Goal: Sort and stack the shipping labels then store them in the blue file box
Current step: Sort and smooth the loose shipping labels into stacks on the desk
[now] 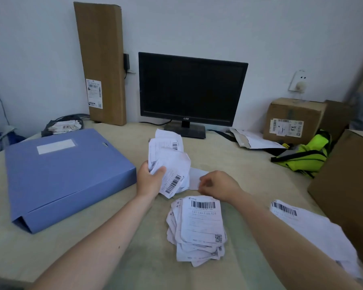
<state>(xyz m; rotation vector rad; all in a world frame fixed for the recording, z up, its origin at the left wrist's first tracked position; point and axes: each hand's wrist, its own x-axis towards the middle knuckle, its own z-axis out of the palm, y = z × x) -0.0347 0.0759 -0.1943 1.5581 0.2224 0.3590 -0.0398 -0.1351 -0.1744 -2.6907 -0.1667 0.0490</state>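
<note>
Two piles mid-sort: left hand (150,178) clamps a crumpled label bunch (169,162), right hand (218,185) pinches one label (195,177) (next onto the stack (198,227)); blue file box (65,174) sits closed, left.

Crumpled paper labels (168,162), matt box (65,176)

Top label (201,220): approx "141 143"

Bench background, non-task items.
Dark monitor (192,90) at rear centre; tall flat carton (102,59) leaning on wall to its left; labelled cardboard box (291,120) rear right; yellow-green vest (304,156) just before it.
</note>
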